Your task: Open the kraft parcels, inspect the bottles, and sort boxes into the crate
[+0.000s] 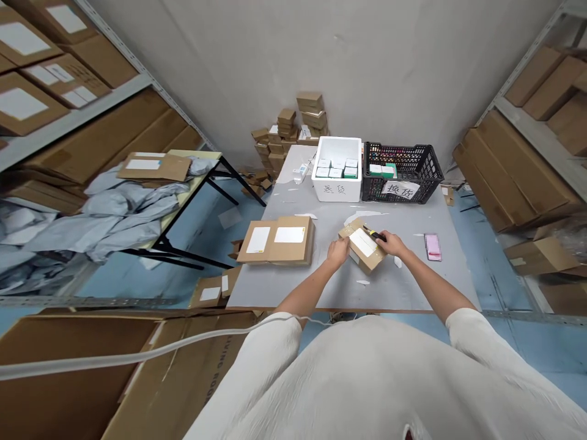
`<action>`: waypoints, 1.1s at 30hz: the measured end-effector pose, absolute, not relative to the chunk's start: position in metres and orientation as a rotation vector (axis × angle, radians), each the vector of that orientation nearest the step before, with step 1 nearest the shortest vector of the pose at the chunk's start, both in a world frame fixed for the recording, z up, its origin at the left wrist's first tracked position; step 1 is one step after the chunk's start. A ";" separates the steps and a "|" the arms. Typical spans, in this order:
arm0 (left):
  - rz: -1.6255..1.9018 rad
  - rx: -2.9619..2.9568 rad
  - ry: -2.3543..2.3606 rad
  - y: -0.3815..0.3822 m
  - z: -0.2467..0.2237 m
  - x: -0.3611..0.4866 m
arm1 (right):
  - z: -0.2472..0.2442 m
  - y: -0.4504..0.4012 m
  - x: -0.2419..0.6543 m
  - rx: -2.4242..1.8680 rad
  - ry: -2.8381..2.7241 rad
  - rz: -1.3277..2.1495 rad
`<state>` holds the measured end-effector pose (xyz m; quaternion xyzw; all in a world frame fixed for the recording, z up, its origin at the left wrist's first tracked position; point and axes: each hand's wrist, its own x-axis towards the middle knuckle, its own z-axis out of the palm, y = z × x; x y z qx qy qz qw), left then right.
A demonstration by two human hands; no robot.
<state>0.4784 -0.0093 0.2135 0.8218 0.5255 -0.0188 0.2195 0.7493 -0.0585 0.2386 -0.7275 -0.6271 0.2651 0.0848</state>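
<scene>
A small cardboard box (373, 261) with a white label (363, 242) on top sits at an angle on the grey table (330, 287). My left hand (338, 252) is closed against the box's left side, its fingertips partly hidden. In my right hand (391, 243) is a black and yellow box cutter (378, 235), its front end over the box's top near the label. Whether the blade touches the cardboard is too small to tell.
Left of the box lie two labelled cartons (291, 250). Behind stand a white foam bin (337, 192) and a black plastic crate (428, 177), both holding small boxes. A pink pad-like item (432, 246) lies at right. Grey mailing bags (123, 214) cover a side table; a white cable (192, 338) crosses the foreground.
</scene>
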 end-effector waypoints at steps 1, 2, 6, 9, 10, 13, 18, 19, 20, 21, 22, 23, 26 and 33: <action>-0.036 2.273 1.460 -0.009 0.215 0.479 | 0.235 -0.064 0.749 -2.159 -1.830 0.788; -0.018 2.282 1.458 -0.008 0.216 0.480 | 0.231 -0.069 0.748 -2.145 -1.787 0.792; 0.020 2.257 1.419 -0.008 0.220 0.489 | 0.213 -0.086 0.740 -2.050 -1.608 0.922; -0.001 2.233 1.464 -0.010 0.222 0.498 | 0.208 -0.091 0.735 -1.984 -1.521 1.048; 0.001 2.237 1.490 -0.012 0.222 0.502 | 0.207 -0.091 0.735 -1.971 -1.509 1.054; 0.037 2.257 1.540 -0.022 0.225 0.517 | 0.210 -0.088 0.737 -1.972 -1.491 0.977; -0.060 2.166 1.572 -0.043 0.225 0.547 | 0.214 -0.076 0.745 -2.015 -1.466 0.887; -0.094 2.165 1.564 -0.045 0.223 0.551 | 0.215 -0.073 0.746 -2.009 -1.467 0.873; -0.127 2.173 1.547 -0.047 0.221 0.554 | 0.215 -0.070 0.746 -1.997 -1.469 0.857; -0.157 2.192 1.514 -0.047 0.219 0.555 | 0.216 -0.067 0.747 -1.981 -1.473 0.841; -0.186 2.223 1.463 -0.047 0.215 0.555 | 0.216 -0.065 0.747 -1.962 -1.477 0.822; -0.211 2.264 1.392 -0.045 0.212 0.554 | 0.216 -0.063 0.747 -1.944 -1.478 0.804; -0.272 2.407 1.128 -0.034 0.202 0.545 | 0.216 -0.063 0.749 -1.936 -1.450 0.809; -0.206 2.612 0.840 0.001 0.202 0.503 | 0.209 -0.074 0.750 -1.975 -1.393 0.902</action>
